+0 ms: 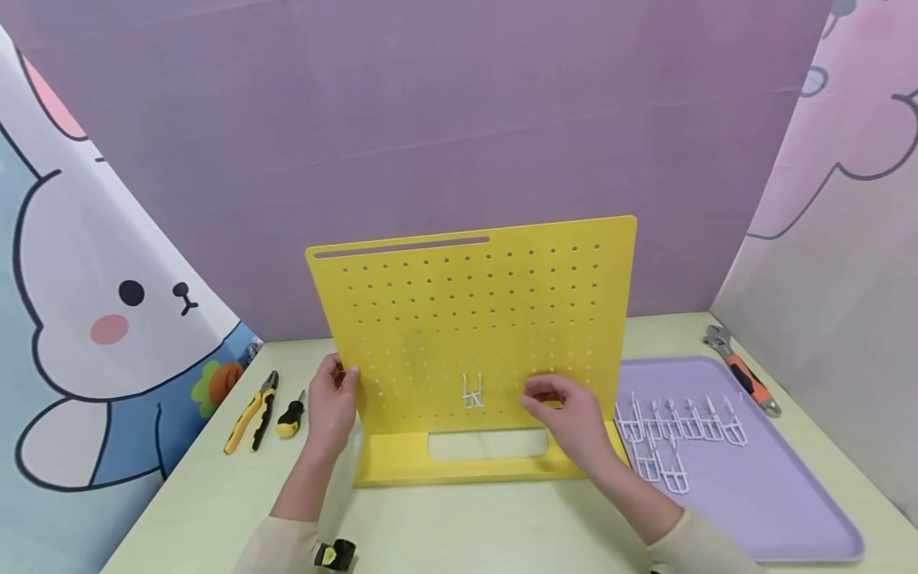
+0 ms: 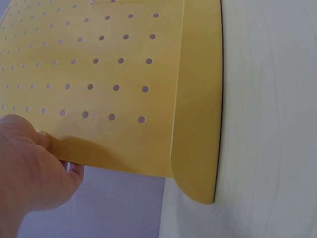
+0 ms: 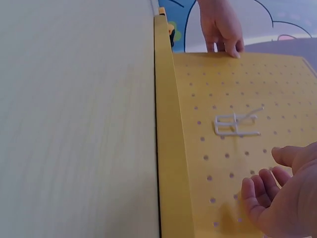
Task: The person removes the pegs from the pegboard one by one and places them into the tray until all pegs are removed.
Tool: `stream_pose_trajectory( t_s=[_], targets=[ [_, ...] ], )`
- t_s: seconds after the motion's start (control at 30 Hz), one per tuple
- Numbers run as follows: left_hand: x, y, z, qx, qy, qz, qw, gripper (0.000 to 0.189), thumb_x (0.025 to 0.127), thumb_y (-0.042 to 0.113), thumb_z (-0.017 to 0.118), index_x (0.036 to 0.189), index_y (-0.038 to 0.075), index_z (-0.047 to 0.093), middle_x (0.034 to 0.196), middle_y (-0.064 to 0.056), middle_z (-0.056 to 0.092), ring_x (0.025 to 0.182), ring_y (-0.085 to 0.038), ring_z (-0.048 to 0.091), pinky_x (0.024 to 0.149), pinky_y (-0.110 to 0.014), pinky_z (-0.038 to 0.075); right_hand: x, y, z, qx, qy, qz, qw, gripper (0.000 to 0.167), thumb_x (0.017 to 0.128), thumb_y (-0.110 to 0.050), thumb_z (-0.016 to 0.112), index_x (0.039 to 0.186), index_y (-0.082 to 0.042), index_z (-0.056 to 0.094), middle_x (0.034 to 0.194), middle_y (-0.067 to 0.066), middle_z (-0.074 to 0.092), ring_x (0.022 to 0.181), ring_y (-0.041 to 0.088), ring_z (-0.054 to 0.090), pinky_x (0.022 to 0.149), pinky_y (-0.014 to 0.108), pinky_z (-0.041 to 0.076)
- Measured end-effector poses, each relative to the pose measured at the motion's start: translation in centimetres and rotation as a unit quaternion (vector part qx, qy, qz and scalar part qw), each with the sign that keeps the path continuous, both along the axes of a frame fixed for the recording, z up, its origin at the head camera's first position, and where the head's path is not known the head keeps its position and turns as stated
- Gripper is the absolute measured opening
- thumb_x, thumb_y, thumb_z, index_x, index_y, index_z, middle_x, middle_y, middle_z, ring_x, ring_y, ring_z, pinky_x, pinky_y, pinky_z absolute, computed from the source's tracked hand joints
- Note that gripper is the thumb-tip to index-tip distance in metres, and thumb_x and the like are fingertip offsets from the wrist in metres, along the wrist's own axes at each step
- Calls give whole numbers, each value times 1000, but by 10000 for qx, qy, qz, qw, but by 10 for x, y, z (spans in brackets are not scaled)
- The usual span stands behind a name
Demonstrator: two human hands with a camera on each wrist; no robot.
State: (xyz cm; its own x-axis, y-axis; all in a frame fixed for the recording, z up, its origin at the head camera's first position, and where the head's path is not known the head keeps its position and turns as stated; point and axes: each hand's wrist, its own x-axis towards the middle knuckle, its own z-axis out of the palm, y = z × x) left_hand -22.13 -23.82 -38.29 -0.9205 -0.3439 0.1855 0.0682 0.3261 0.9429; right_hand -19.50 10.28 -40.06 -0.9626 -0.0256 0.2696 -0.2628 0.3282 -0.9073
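Observation:
A yellow pegboard [image 1: 466, 295] stands upright on its base, its face full of small holes. Low on that face, near the middle, sits one white wire hook [image 1: 472, 392], also visible in the right wrist view. My left hand [image 1: 334, 408] grips the board's left edge; in the left wrist view the thumb lies on the front and fingers reach behind. To the right of the hook, my right hand [image 1: 570, 414] hovers before the board, fingers loosely bent, with nothing between thumb and fingers.
On the right, a purple tray [image 1: 753, 510] carries several white wire hooks [image 1: 692, 422]. An adjustable wrench [image 1: 743, 371] lies beyond it. Left of the board are pliers [image 1: 253, 413] and a short screwdriver [image 1: 290, 418]. A purple wall rises behind.

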Motion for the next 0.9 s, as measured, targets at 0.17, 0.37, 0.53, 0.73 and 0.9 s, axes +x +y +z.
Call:
stream_pose_trajectory(
  t_s=[0.17,0.37,0.53,0.73,0.9],
  targets=[
    [0,0,0,-5,-10,-40,10000,25,107,6,48,131,0,51,123,-16,55,111,-25,51,91,-31,49,-2,-20,-3,-226,-17,181,9996,24,86,-7,80,109,-5,74,101,3,72,96,20,66,84,25,55],
    [0,-1,0,-54,16,-14,10000,25,107,6,48,130,0,51,121,-16,55,109,-25,51,86,-25,49,-4,-39,-5,-456,7,275,9986,23,85,-6,81,108,-4,74,101,5,72,96,20,66,83,25,56],
    [-1,0,-2,-56,50,-16,10000,24,106,5,49,130,0,51,122,-17,55,109,-25,52,85,-24,49,-4,-48,-7,-628,-76,265,9976,24,84,-3,81,108,-4,74,103,8,71,97,22,66,82,25,56],
    [-1,0,-3,-35,40,-40,10000,24,106,5,49,130,0,51,122,-16,55,110,-25,52,84,-21,49,-3,-55,-6,-839,-77,184,9963,27,84,-4,81,110,-2,73,107,11,72,102,26,67,83,26,57],
    [-1,-1,-1,-1,39,-62,10000,26,107,6,48,132,0,51,124,-16,55,110,-25,51,89,-27,49,-1,-61,-4,-1028,0,215,9945,30,84,-3,81,113,0,73,109,13,72,102,28,69,83,26,57]
  ],
)
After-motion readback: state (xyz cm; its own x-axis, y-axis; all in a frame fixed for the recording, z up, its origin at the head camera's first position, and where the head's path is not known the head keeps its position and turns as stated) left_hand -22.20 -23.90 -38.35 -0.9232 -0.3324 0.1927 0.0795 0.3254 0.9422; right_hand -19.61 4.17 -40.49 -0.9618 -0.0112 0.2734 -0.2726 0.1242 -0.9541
